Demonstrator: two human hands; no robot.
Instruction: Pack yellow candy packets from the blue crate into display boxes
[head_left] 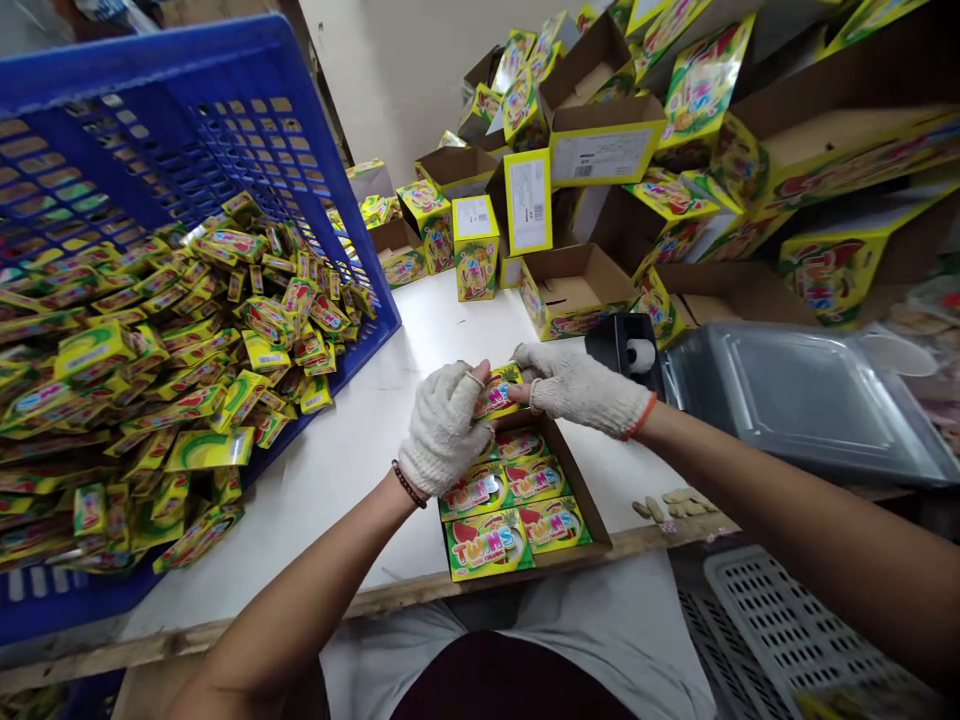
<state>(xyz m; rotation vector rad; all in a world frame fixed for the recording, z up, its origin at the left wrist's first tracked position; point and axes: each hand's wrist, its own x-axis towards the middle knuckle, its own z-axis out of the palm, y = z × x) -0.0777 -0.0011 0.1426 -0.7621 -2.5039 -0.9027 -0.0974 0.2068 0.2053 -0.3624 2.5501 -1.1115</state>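
Observation:
Both my hands wear white knit gloves with bare fingertips. My left hand (442, 425) and my right hand (577, 388) are closed together on one small yellow candy packet (501, 388), held just above the far end of an open cardboard box (592, 505) on the white table. Inside the box lie rows of the same packets (517, 505), faces up, printed "TWINS". A beaded bracelet sits on my left wrist.
A tipped blue plastic crate (150, 110) at left spills a heap of loose packets (157, 370). Piles of open yellow display boxes (577, 290) fill the back and right. A black tape dispenser (626, 345), a grey lidded tray (795, 395) and a white slotted basket (795, 630) are at right.

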